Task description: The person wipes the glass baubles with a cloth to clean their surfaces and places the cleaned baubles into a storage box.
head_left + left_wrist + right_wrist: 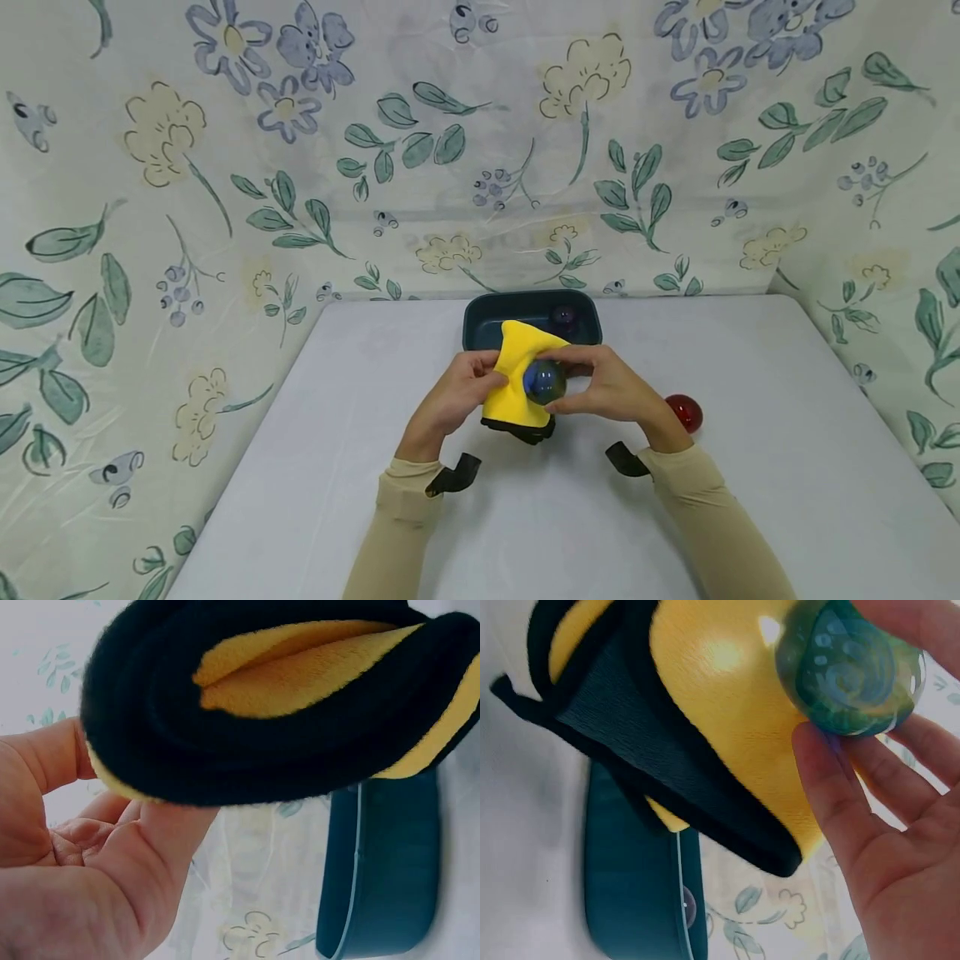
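A folded yellow cloth (508, 403) with black edging hangs above the table, pinched by my left hand (456, 398) between thumb and fingers. My right hand (617, 388) grips a clear blue-green glass ball (545, 382) against the front of the cloth. Swirls and pale dots show inside the ball (855, 671) in the right wrist view. From the left wrist, the cloth (300, 682) appears as several folded layers with dark borders, and the ball is hidden. Right-hand fingertips (810, 746) press the ball's lower side.
Behind the hands stands a dark teal rectangular tray (470, 327) with a purple ball (562, 316) inside, at its right. A red glass ball (685, 413) lies on the white table (315, 467) beside my right wrist. Floral fabric (450, 192) hangs behind the table.
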Demonstrator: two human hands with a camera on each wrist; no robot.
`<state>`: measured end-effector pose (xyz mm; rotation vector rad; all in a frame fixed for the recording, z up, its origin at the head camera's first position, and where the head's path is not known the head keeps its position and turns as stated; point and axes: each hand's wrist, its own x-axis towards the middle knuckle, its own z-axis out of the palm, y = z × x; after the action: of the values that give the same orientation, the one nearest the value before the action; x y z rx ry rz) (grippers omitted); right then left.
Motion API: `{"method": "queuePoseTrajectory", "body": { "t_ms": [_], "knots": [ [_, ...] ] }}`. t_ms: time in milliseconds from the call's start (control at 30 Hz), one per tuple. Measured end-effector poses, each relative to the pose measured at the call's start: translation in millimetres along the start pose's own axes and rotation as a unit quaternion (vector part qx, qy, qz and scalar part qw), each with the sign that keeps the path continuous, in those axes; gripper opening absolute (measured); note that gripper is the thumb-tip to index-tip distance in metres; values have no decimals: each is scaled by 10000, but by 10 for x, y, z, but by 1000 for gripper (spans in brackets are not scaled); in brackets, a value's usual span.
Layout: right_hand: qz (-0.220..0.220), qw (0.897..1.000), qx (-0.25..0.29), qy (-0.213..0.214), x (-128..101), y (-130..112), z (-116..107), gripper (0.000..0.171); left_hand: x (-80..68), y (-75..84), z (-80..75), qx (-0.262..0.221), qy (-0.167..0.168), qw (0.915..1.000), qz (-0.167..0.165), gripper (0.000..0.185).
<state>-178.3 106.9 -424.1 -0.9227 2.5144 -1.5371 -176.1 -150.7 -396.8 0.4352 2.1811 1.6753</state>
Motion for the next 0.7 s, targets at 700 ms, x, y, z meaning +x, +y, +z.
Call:
{"method": "queuePoseTrajectory", "body": {
  "t_ms": [700],
  "knots": [
    [-452,9966,499,477,38,-3,8,65,21,-10,11,-281,-326,9988,-222,42]
  ]
}}
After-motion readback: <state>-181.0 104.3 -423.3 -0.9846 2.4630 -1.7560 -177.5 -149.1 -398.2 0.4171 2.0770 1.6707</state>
